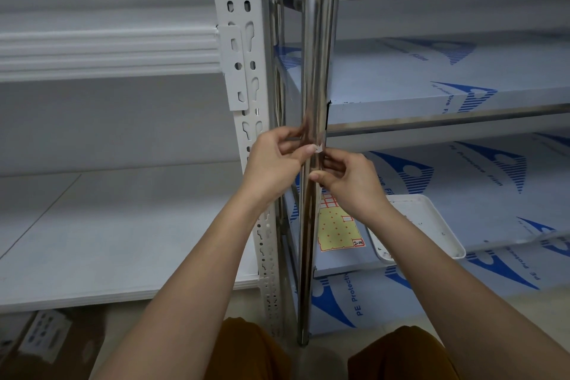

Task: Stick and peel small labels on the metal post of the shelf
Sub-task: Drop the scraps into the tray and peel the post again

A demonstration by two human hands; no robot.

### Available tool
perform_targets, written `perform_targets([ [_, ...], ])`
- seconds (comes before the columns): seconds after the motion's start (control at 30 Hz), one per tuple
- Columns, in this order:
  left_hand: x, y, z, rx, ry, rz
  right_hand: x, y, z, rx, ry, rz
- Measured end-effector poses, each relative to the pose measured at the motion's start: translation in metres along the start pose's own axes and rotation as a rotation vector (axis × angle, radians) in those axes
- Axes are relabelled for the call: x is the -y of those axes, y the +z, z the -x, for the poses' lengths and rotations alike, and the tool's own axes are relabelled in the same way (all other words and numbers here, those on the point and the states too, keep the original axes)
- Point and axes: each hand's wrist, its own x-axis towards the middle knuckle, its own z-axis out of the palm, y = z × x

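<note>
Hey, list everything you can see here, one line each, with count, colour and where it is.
Metal post: one, shiny steel, centre, upright.
Small label: one, white, on the post between the fingertips.
Label sheet: one, yellow with red dots, lower right shelf, behind the post.
Tray: one, white, right of the sheet.
Filmed shelves: several, blue-printed protective film, right.
Slotted upright: one, white, left of the post.
White shelves: two, left.
Cardboard box: one, brown, bottom left on the floor.
Left hand: pinching at the post.
Right hand: at the post, beside the label.
</note>
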Motion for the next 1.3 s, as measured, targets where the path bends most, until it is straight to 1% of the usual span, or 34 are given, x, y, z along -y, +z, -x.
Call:
perform_targets([
  [0.17,0.006,0.000,0.001,0.003,0.010,0.014,-0.001,0.001,0.000,0.004,0.001,-0.022],
  [0.57,0.006,0.011,0.005,-0.098,0.092,-0.003,-0.005,0.001,-0.001,-0.004,-0.014,-0.021],
  [0.97,0.006,0.007,-0.002,-0.079,0.084,-0.053,-0.004,0.003,-0.001,-0.014,-0.007,-0.031],
  [1.3,0.006,0.006,0.001,-0.068,0.077,-0.011,0.000,0.003,0.003,-0.016,0.018,-0.031],
])
